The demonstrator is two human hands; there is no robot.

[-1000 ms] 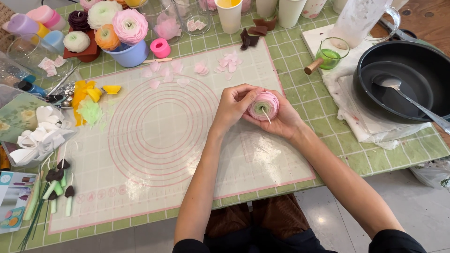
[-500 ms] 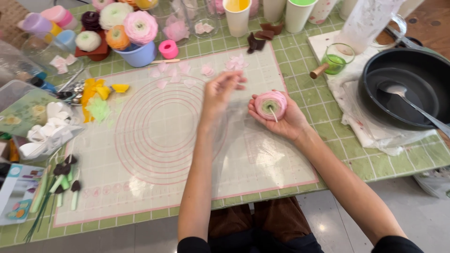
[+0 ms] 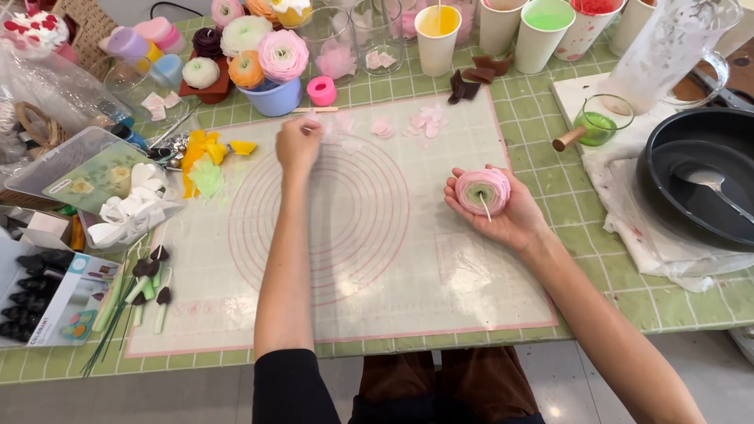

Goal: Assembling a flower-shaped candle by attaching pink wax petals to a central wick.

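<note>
My right hand cups a round pink flower with a pale green centre, its short stick pointing toward me. My left hand is stretched to the far side of the white mat with pink rings, fingers pinched at the thin pale pink petals lying there. Whether a petal is between its fingers I cannot tell. More loose pink petals lie further right on the mat.
Finished flowers stand in a blue bowl at the back left. Paper cups of coloured liquid line the back edge. A black pan with a spoon sits right on white paper. Yellow and green petals, white petals and green stems lie left.
My left hand has left the flower and reached away to the far left of the mat. My right hand keeps hold of the flower and has turned it face up.
</note>
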